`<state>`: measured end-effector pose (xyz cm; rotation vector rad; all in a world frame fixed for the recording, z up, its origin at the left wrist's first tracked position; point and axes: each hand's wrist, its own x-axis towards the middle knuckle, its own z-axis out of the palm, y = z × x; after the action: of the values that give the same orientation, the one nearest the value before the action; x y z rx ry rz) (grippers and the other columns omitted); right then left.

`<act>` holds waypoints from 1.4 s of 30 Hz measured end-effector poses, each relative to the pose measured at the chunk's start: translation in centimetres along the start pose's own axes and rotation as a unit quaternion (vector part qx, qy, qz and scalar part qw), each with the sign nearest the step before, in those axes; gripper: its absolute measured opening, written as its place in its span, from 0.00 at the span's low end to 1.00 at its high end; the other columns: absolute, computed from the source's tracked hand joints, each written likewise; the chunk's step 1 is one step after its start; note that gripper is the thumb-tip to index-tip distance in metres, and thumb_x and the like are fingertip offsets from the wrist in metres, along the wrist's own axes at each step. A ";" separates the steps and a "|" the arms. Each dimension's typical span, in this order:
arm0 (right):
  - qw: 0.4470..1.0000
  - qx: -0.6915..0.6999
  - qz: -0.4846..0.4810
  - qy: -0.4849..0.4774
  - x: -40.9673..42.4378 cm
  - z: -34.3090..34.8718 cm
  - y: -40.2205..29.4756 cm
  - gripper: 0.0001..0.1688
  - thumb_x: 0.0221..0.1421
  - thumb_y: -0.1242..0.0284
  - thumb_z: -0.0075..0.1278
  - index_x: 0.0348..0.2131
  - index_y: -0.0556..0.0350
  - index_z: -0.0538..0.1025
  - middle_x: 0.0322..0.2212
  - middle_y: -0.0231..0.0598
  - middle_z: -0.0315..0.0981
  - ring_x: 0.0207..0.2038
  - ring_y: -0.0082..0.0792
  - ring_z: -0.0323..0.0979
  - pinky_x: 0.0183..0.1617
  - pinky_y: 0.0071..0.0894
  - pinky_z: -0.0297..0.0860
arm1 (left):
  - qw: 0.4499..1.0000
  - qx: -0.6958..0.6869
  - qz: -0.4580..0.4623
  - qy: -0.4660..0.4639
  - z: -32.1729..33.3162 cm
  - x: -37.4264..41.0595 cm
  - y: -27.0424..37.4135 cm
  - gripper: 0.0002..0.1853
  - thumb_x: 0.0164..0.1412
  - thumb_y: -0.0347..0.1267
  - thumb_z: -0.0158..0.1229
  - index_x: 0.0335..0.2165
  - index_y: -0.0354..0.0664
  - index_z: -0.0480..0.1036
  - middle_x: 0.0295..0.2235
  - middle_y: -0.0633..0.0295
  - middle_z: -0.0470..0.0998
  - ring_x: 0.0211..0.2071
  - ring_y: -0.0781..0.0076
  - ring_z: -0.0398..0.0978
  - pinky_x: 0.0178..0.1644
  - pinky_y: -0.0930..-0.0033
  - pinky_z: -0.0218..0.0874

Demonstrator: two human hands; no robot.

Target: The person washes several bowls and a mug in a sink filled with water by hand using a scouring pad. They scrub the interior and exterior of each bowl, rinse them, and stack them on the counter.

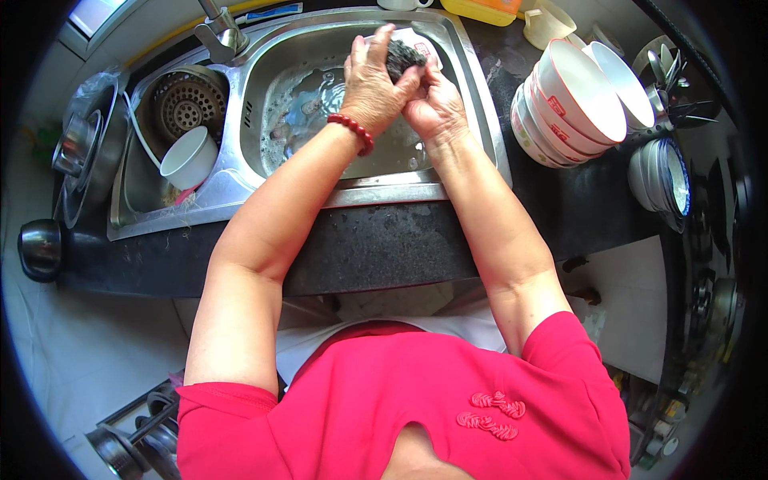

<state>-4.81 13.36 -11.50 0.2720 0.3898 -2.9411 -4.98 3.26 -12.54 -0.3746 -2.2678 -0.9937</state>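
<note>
Over the right part of a steel sink basin [414,191] holding soapy water, both hands meet around a dark scouring pad [403,59]. My left hand [375,87], with a red bead bracelet [351,133] at the wrist, has its fingers spread and its thumb against the pad's lower side. My right hand [437,102] is below and to the right, its fingertips at the pad's right edge. A white bowl with a red mark [423,45] is just behind the pad, partly covered by the hands; which hand bears it I cannot tell.
The faucet [222,37] stands behind the sink. In the smaller left basin are a perforated strainer [189,105] and a white cup-like container [189,158]. Stacked bowls [576,99] rest right of the sink, with blue-rimmed bowls [663,174] and a utensil holder [659,102] beyond.
</note>
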 end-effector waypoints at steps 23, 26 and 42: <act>0.944 -0.315 -0.027 0.095 -0.2 -0.5 -0.8 0.08 0.53 0.72 0.41 0.25 0.58 0.69 0.22 0.34 0.67 0.25 0.26 0.66 0.29 0.29 0.65 | 0.691 -0.570 -0.407 -0.179 -5.9 2.5 -3.3 0.11 0.53 0.37 0.56 0.32 0.41 0.72 0.27 0.64 0.75 0.25 0.78 0.73 0.29 0.77 0.67; 0.950 -0.296 -0.043 0.087 -1.0 0.2 -0.3 0.08 0.53 0.72 0.42 0.26 0.59 0.69 0.22 0.35 0.67 0.24 0.26 0.65 0.27 0.27 0.64 | 0.712 -0.572 -0.370 -0.173 -6.0 2.2 -3.5 0.11 0.52 0.36 0.57 0.32 0.40 0.72 0.27 0.66 0.75 0.27 0.79 0.72 0.32 0.78 0.65; 0.939 -0.314 -0.086 0.107 -1.2 0.8 -1.0 0.14 0.55 0.63 0.40 0.31 0.54 0.69 0.28 0.35 0.68 0.31 0.29 0.66 0.33 0.35 0.65 | 0.708 -0.601 -0.353 -0.116 -5.6 2.5 -2.0 0.11 0.51 0.36 0.57 0.31 0.41 0.71 0.27 0.65 0.74 0.26 0.78 0.72 0.30 0.75 0.65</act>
<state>-3.98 14.24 -10.30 0.4838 1.4019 -2.7546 -5.43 -2.14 -9.10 -0.0953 -1.5700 -2.9405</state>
